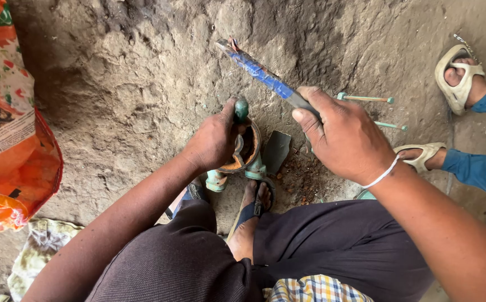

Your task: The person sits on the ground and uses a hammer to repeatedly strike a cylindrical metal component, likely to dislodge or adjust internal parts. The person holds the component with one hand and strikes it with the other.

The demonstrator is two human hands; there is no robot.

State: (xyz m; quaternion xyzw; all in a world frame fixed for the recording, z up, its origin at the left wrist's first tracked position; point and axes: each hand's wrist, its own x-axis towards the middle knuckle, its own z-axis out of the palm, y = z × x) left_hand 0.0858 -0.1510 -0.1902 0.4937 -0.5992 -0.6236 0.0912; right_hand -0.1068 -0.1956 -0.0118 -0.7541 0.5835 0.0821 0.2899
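Left hand [216,140] was wrapped tight around the green knob [241,109] of a rusty round fitting [247,151] sitting dead center on the dirt floor [131,84]. Right hand [343,137] had its fingers closed on a blue-taped tool [262,75] angled toward the upper middle. Orange printed sack [8,123] crowded the left edge, two green-tipped rods [366,99] lay just behind the right hand, and someone else's sandaled feet [458,78] were far right.

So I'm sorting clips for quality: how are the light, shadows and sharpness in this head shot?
Head view: soft, even daylight with no glare; the left hand and right hand are sharp, as is the blue-wrapped tool; deep shadow darkens the dirt ground beside the orange sack, which is cut off by the frame edge.
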